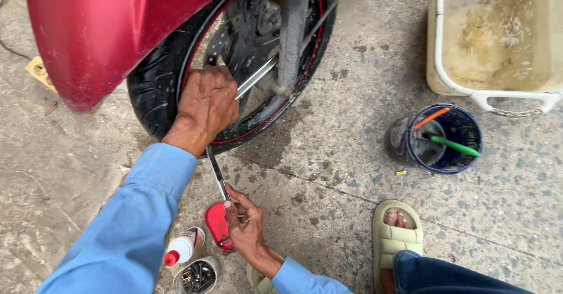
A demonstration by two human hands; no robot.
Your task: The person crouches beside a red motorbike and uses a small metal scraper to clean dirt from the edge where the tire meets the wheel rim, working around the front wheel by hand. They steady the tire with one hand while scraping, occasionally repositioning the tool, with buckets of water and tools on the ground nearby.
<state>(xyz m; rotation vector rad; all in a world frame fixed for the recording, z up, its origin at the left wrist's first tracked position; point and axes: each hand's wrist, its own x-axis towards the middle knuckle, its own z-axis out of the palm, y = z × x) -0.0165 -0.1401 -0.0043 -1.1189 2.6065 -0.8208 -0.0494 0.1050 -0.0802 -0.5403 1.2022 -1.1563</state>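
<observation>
Big matte red scooter body [99, 30] filled the upper left of the frame, black tyre with red-striped rim [153, 85] under it, still mounted on the wheel. Left hand [206, 103] at centre was clamped on one long steel tyre lever [256, 78] wedged at the rim; right hand [243, 223], lower centre, was closed around a second lever [217, 173]. Looked barely started.

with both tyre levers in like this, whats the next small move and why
Probably press the long lever down a little further with the right hand, while the left hand holds the other lever in place at the rim. Both metal bars appear wedged at the tyre edge, and the bead does not look lifted off yet.
</observation>
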